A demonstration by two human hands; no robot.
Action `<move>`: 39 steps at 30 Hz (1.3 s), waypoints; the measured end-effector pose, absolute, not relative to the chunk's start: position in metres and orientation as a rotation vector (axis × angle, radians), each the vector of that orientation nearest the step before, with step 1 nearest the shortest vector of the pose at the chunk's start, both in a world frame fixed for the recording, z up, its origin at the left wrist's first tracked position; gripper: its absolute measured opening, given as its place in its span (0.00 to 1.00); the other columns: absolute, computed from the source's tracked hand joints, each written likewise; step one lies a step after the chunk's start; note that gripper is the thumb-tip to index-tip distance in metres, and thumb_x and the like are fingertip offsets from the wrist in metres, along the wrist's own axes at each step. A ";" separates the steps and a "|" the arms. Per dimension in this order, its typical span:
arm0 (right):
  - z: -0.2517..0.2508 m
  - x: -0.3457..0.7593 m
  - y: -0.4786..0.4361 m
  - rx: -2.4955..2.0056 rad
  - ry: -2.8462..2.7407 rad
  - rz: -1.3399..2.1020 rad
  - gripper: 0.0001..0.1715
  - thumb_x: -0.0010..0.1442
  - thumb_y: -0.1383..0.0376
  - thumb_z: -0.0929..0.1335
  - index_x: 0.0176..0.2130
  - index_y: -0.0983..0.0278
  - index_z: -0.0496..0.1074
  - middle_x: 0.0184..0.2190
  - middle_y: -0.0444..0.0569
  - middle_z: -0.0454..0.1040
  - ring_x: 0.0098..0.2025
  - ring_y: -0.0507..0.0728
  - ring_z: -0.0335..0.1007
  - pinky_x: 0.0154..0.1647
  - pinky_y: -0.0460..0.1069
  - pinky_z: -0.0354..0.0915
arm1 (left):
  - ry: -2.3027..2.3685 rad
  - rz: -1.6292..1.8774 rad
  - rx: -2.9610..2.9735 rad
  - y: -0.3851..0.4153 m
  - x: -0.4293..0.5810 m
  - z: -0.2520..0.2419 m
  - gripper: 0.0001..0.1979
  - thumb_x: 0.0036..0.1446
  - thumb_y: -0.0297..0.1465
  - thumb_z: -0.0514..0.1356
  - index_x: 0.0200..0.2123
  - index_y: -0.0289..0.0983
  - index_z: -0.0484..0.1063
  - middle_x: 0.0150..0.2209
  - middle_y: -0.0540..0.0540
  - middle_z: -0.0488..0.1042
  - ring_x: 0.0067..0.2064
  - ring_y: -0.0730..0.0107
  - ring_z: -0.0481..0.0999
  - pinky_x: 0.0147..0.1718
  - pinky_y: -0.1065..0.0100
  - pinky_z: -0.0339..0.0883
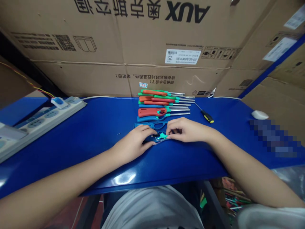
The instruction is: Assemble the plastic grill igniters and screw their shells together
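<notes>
Over the front middle of the blue table, my left hand has its fingers and thumb closed around an opened gas lighter; a black part and thin pale wires show between them. My right hand pinches a small green lighter part at its right end. Much of the opened lighter is hidden by my fingers. Just behind both hands lies a blue lighter casing piece. Further back, several long-nosed gas lighters in red, orange, green and blue lie stacked with their metal tubes pointing right.
A yellow-and-black screwdriver lies right of the lighters. On the left is a white power strip with a plug in it. A tiny screw-like piece rests left of my hands. A large cardboard box stands along the back. A white object sits far right.
</notes>
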State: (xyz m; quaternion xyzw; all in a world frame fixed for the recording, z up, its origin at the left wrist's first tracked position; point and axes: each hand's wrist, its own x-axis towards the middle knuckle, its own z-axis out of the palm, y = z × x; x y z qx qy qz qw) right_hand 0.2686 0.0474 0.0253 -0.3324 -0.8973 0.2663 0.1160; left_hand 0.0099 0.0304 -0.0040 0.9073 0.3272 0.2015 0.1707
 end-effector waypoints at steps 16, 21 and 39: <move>0.028 0.264 0.036 -0.971 -2.745 0.615 0.06 0.66 0.70 0.65 0.39 0.64 0.72 0.39 0.49 0.72 0.39 0.54 0.69 0.40 0.48 0.64 | 1.012 0.452 2.525 0.027 0.011 0.003 0.12 0.62 0.28 0.65 0.49 0.34 0.75 0.46 0.41 0.75 0.52 0.58 0.75 0.54 0.58 0.70; 0.027 0.264 0.037 -0.974 -2.747 0.603 0.06 0.66 0.70 0.64 0.39 0.65 0.72 0.38 0.49 0.72 0.38 0.54 0.68 0.40 0.48 0.63 | 1.010 0.457 2.526 0.027 0.010 0.003 0.12 0.62 0.28 0.65 0.49 0.34 0.75 0.46 0.41 0.75 0.52 0.58 0.76 0.54 0.58 0.71; 0.019 0.254 0.032 -0.952 -2.896 0.285 0.06 0.68 0.69 0.61 0.37 0.63 0.64 0.37 0.47 0.69 0.30 0.52 0.59 0.29 0.48 0.51 | 0.990 0.506 2.407 0.032 0.010 0.002 0.11 0.58 0.28 0.68 0.44 0.34 0.76 0.42 0.44 0.76 0.45 0.61 0.77 0.48 0.60 0.73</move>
